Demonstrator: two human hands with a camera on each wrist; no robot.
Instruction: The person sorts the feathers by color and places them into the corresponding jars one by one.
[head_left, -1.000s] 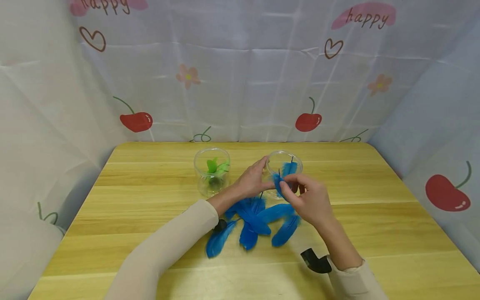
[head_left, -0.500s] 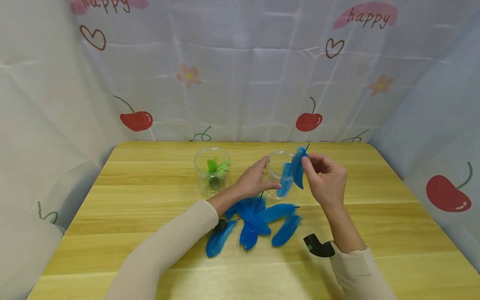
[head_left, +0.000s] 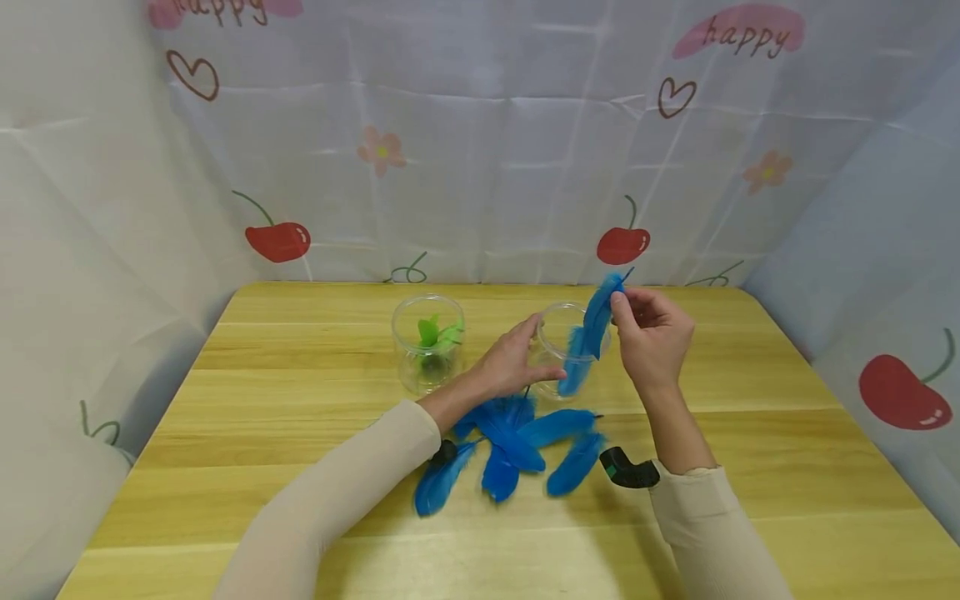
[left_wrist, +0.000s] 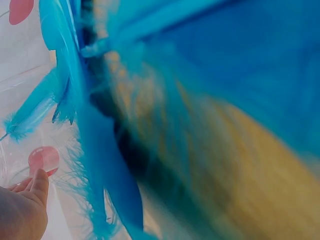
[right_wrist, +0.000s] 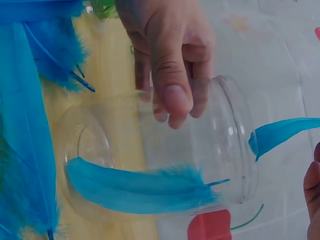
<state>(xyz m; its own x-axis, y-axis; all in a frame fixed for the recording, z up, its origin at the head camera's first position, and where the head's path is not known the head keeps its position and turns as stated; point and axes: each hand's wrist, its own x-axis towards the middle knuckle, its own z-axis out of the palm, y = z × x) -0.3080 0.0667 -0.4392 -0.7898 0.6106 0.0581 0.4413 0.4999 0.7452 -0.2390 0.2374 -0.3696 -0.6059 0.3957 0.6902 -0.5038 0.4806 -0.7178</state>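
Observation:
My left hand grips a clear plastic jar from its left side; in the right wrist view its fingers curl round the jar's wall. One blue feather lies inside the jar. My right hand pinches another blue feather by its quill end, just above the jar's right rim, vane pointing down. That feather's tip shows near the jar's mouth.
Several loose blue feathers lie on the wooden table in front of the jar. A second clear jar with green feathers stands to the left. Printed cloth walls close in the back and both sides.
My right hand has risen with the blue feather, from low in front of the jar to above its right rim. The left hand has kept hold of the jar.

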